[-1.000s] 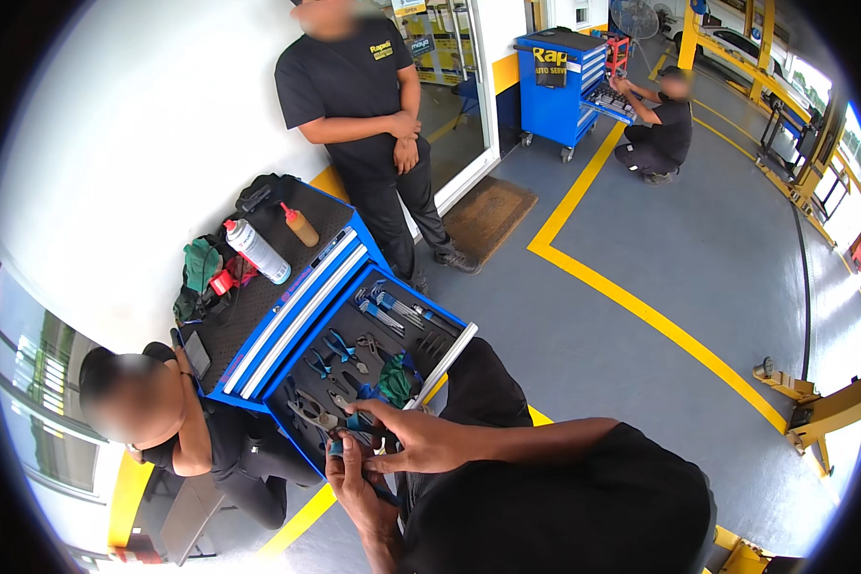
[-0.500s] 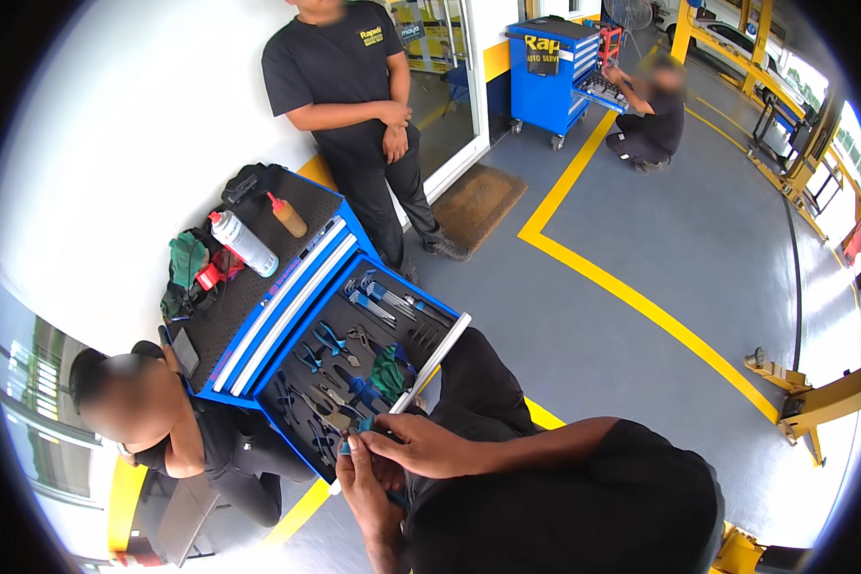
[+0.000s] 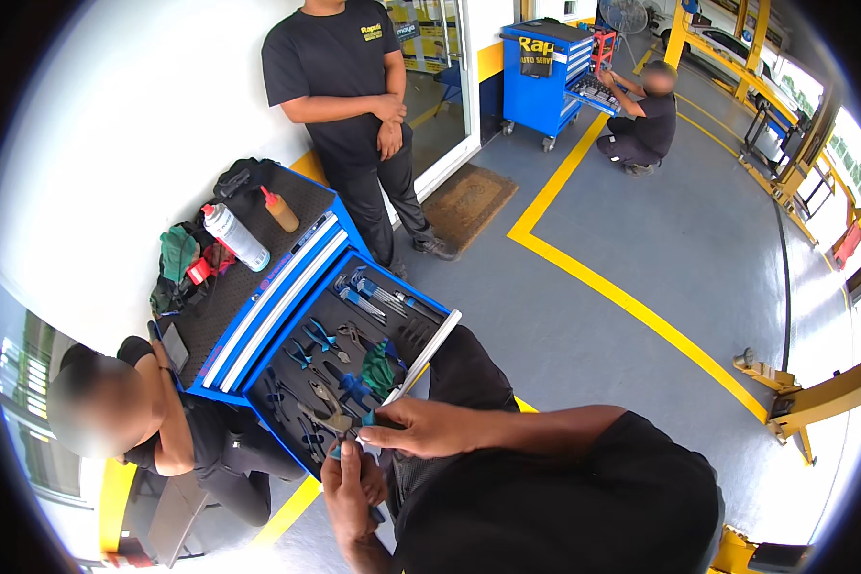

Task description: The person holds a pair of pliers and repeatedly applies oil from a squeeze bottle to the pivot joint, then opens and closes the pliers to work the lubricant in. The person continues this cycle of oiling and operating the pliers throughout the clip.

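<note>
Far right: second blue tool cart [image 3: 543, 72], person crouching [image 3: 641, 120] beside. Left cabinet top: spray can [image 3: 235, 237], brown bottle [image 3: 279, 210], green rag [image 3: 178, 253].

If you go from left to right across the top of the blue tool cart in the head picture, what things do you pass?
Green cloth → red thing → white bottle → small brown bottle with a red cap. A black bag lies behind them on the blue tool cart.

The blue-handled tool [image 3: 365, 419] lies mostly hidden between both hands, its kind too small to tell.
</note>
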A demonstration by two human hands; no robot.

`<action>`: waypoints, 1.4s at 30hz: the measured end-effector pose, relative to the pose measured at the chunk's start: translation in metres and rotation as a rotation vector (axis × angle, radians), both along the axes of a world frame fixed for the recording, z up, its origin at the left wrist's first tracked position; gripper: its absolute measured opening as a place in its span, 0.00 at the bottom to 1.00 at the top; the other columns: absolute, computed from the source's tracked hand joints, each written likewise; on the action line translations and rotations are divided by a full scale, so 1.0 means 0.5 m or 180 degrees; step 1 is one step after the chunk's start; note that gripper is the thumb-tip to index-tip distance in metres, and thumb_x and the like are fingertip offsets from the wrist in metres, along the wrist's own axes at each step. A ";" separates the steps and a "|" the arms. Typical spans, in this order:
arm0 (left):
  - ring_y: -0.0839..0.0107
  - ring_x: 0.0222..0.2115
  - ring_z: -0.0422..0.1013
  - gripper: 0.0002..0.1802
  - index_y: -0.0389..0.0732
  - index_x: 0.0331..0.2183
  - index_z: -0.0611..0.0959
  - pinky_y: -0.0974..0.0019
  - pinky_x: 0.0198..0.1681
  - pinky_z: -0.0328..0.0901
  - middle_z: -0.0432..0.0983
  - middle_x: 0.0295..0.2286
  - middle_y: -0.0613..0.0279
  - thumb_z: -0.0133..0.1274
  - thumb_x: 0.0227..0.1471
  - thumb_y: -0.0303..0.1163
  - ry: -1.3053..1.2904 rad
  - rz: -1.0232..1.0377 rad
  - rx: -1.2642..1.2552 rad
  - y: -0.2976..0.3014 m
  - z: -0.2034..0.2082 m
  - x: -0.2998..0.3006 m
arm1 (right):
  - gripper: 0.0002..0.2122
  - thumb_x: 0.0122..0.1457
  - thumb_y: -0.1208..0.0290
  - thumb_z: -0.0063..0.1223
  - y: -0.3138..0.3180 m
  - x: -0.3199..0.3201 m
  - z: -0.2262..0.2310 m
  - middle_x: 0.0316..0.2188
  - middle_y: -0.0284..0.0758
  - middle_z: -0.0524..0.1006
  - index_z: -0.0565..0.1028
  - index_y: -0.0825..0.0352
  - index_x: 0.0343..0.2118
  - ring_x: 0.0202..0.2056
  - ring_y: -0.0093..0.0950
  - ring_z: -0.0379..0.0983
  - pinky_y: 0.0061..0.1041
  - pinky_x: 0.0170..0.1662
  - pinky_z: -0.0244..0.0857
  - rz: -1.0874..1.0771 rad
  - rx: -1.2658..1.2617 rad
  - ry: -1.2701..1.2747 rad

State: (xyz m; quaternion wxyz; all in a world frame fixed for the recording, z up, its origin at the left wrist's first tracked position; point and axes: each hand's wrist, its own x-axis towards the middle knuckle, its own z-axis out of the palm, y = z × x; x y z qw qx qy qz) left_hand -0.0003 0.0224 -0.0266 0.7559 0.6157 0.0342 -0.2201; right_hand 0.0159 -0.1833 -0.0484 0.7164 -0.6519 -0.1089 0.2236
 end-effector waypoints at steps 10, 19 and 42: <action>0.85 0.13 0.53 0.20 0.46 0.33 0.72 0.74 0.16 0.48 0.59 0.16 0.77 0.47 0.74 0.50 0.0228 0.1267 -0.0022 -0.087 -0.024 -0.026 | 0.24 0.73 0.49 0.51 0.089 -0.047 -0.049 0.27 0.36 0.79 0.78 0.72 0.39 0.30 0.25 0.76 0.32 0.34 0.68 -0.0997 -0.0042 -0.0247; 0.83 0.21 0.62 0.13 0.39 0.42 0.76 0.74 0.23 0.58 0.68 0.24 0.71 0.49 0.73 0.39 -0.0607 0.0496 0.0049 -0.013 -0.015 -0.026 | 0.18 0.72 0.56 0.56 -0.008 -0.016 -0.008 0.27 0.26 0.75 0.76 0.71 0.48 0.30 0.16 0.71 0.22 0.34 0.65 -0.0207 -0.0228 -0.0654; 0.56 0.61 0.71 0.34 0.30 0.65 0.71 0.58 0.66 0.62 0.78 0.54 0.44 0.43 0.75 0.51 -0.0687 -0.0553 -0.0114 0.032 -0.021 0.008 | 0.18 0.73 0.54 0.54 -0.012 -0.019 0.019 0.21 0.22 0.70 0.80 0.68 0.41 0.21 0.11 0.61 0.16 0.24 0.54 -0.0572 -0.0072 -0.0067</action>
